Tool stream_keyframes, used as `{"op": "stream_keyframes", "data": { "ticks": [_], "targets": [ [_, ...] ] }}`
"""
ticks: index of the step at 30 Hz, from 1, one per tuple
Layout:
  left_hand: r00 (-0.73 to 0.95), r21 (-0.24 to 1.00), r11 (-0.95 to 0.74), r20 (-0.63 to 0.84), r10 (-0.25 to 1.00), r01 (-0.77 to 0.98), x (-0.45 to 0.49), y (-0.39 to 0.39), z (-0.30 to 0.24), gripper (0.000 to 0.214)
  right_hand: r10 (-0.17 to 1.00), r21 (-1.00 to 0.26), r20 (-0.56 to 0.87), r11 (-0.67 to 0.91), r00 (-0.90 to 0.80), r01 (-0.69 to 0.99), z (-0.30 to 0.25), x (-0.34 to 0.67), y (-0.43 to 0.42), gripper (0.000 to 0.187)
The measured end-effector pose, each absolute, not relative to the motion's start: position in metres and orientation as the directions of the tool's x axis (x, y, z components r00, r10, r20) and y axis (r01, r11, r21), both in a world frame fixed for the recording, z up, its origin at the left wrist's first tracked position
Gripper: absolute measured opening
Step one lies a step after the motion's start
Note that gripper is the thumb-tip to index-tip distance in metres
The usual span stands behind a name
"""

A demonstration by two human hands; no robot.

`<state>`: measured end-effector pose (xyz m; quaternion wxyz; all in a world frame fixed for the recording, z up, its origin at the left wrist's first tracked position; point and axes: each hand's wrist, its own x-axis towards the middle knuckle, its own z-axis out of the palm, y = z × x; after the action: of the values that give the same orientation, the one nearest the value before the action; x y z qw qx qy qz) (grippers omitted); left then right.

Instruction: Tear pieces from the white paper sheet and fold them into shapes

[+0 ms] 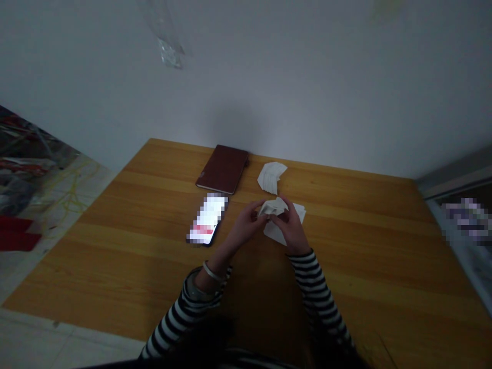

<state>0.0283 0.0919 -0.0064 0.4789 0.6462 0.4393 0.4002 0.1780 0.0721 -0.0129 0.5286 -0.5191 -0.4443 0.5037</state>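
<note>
Between my two hands is a small piece of white folded paper point(273, 206), raised a little over the wooden table. My left hand point(246, 224) pinches its left side with thumb and fingers. On the other side, my right hand point(292, 230) grips the right edge, thumb toward the middle. White paper sheets point(274, 233) lie flat beneath and partly behind my right hand, which hides some of them. Farther back rests a fanned row of folded white papers point(269, 177). The exact folds in the held paper are too dim to make out.
A dark red notebook point(223, 170) lies near the wall, left of the fanned papers. In front of it is a phone point(209, 220) with a lit, blurred screen. The wooden table point(365, 230) meets a pale wall point(307, 92). Red items point(17, 233) lie on the floor at left.
</note>
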Motion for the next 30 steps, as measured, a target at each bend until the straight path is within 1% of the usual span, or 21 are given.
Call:
{"op": "stream_keyframes", "data": {
  "ticks": [2,4,6,8,11,13,17,19,21,24,28,30],
  "targets": [
    [0.258,0.949,-0.214,0.152,0.954,0.231,0.025,0.092,-0.006,0.045,0.995,-1.0,0.022,0.023,0.099,-0.003,-0.013,0.175,0.072,0.067],
    [0.249,0.901,-0.303,0.23,0.941,0.312,0.022,0.091,-0.004,0.047,0.987,-0.985,0.131,0.119,0.094,0.127,-0.011,0.176,0.072,0.06],
    [0.275,0.843,-0.394,0.306,0.911,0.367,0.019,0.088,0.0,0.049,0.973,-0.943,0.227,0.208,0.048,0.258,-0.007,0.18,0.07,0.052],
    [0.317,0.806,-0.462,0.357,0.878,0.371,0.017,0.084,0.004,0.053,0.959,-0.902,0.285,0.272,-0.012,0.336,-0.001,0.187,0.068,0.051],
    [0.344,0.786,-0.523,0.416,0.842,0.331,0.013,0.079,0.01,0.054,0.942,-0.866,0.326,0.33,-0.078,0.374,0.006,0.197,0.064,0.052],
    [0.333,0.771,-0.557,0.46,0.823,0.31,0.012,0.078,0.012,0.052,0.939,-0.867,0.335,0.341,-0.082,0.363,0.01,0.199,0.061,0.052],
    [0.304,0.742,-0.607,0.531,0.791,0.283,0.014,0.078,0.014,0.051,0.933,-0.887,0.359,0.341,0.0,0.312,0.009,0.194,0.059,0.049],
    [0.296,0.752,-0.591,0.517,0.803,0.291,0.016,0.079,0.013,0.054,0.94,-0.905,0.337,0.309,0.049,0.291,0.006,0.19,0.06,0.047],
    [0.295,0.779,-0.539,0.459,0.838,0.32,0.016,0.08,0.011,0.059,0.953,-0.921,0.291,0.256,0.083,0.293,0.004,0.189,0.062,0.046],
    [0.328,0.808,-0.485,0.383,0.864,0.335,0.012,0.078,0.01,0.06,0.969,-0.925,0.236,0.201,0.072,0.323,0.003,0.193,0.062,0.045],
    [0.378,0.818,-0.51,0.399,0.835,0.265,0.003,0.077,0.01,0.051,0.977,-0.932,0.211,0.196,0.019,0.306,0.004,0.201,0.06,0.039],
    [0.396,0.805,-0.538,0.422,0.816,0.25,0.001,0.079,0.012,0.051,0.977,-0.936,0.212,0.197,0.021,0.293,0.004,0.201,0.059,0.038]
  ]
}}
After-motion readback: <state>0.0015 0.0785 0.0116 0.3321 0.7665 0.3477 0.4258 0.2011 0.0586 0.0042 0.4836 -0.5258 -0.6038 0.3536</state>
